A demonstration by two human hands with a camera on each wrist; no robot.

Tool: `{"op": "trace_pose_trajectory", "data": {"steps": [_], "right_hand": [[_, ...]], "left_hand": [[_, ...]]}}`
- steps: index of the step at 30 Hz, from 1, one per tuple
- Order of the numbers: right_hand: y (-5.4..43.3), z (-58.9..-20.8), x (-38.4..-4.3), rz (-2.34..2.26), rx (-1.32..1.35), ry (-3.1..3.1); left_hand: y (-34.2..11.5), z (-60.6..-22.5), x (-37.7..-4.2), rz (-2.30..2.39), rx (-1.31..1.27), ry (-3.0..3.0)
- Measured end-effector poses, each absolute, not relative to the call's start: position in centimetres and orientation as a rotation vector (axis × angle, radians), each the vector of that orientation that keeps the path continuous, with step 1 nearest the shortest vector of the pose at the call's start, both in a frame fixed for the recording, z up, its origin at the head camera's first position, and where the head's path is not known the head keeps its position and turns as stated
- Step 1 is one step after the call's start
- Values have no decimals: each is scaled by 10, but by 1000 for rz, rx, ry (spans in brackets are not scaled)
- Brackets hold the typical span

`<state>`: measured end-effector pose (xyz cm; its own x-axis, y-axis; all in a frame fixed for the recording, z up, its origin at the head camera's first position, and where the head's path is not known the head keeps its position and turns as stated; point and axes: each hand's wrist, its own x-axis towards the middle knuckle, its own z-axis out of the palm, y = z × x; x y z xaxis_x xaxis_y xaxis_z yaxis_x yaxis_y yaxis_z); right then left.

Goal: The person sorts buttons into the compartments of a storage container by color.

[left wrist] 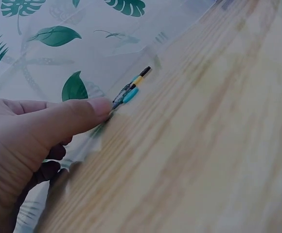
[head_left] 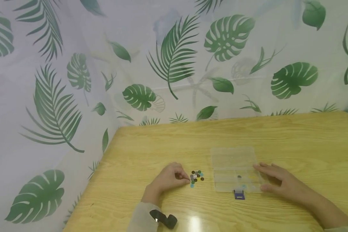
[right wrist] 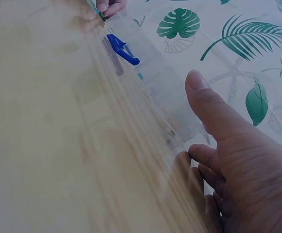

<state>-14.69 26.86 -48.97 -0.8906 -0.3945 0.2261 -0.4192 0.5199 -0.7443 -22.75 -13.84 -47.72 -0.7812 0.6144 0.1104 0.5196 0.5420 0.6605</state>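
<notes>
A small pile of flat round discs, in black, grey, teal, yellow and white, lies on the wooden table. At its left edge is my left hand, thumb and forefinger tips brought together; I cannot tell whether a disc is pinched between them. The left wrist view shows the thumb tip right against the discs. To the right stands a clear plastic compartment box, lid folded back, with a few small discs inside. Around its right side my right hand is spread, fingers loose and thumb apart.
A blue-purple latch sticks out from the box's front edge. The wooden table runs back to a white leaf-print sheet, which also hangs along the left side. A black strap device sits on the left sleeve.
</notes>
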Motion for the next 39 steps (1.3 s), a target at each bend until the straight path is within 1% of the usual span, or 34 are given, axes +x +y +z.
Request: {"op": "trace_pose_trajectory", "data": {"steps": [5, 12, 25, 32, 39], "right_hand": [[267, -488, -146, 1280, 764, -2689], [267, -488, -146, 1374, 729, -2708], [266, -489, -147, 1388, 688, -2717], [265, -488, -146, 1385, 697, -2716], [265, -487, -147, 1425, 694, -2718]], "left_hand": [[-139, -478, -227, 1092, 944, 2666], [-139, -479, -227, 1165, 913, 2677], [-138, -476, -226, 1193, 1020, 2765], [-136, -479, -228, 1198, 1185, 2796], [-123, -472, -229, 1156, 1169, 2782]]}}
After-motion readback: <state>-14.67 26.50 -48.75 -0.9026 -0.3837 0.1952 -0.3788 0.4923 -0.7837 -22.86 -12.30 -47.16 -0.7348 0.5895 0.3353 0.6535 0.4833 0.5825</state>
